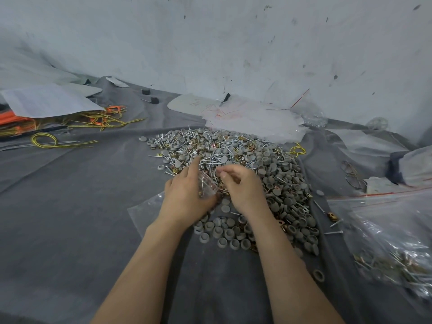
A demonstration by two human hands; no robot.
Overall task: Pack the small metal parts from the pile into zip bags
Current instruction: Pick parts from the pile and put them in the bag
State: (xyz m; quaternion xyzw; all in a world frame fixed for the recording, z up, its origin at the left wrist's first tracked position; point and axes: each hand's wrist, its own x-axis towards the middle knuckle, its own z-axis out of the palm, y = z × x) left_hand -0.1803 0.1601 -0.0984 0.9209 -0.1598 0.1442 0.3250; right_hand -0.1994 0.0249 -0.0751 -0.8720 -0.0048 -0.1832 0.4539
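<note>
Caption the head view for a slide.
Left hand holds a clear zip bag at the pile of screws, caps and clips; right hand, fingers curled, beside it.

Broad heaped pile point(245, 150) of screws point(217, 157) and grey caps point(275, 174); clear zip bag point(145, 211) flat beside it.

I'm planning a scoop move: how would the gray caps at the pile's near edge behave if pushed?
The gray caps look small and hollow, so probably light and quick to scatter. Being round, one tipped on edge might roll. The creased cloth may slow them.
</note>
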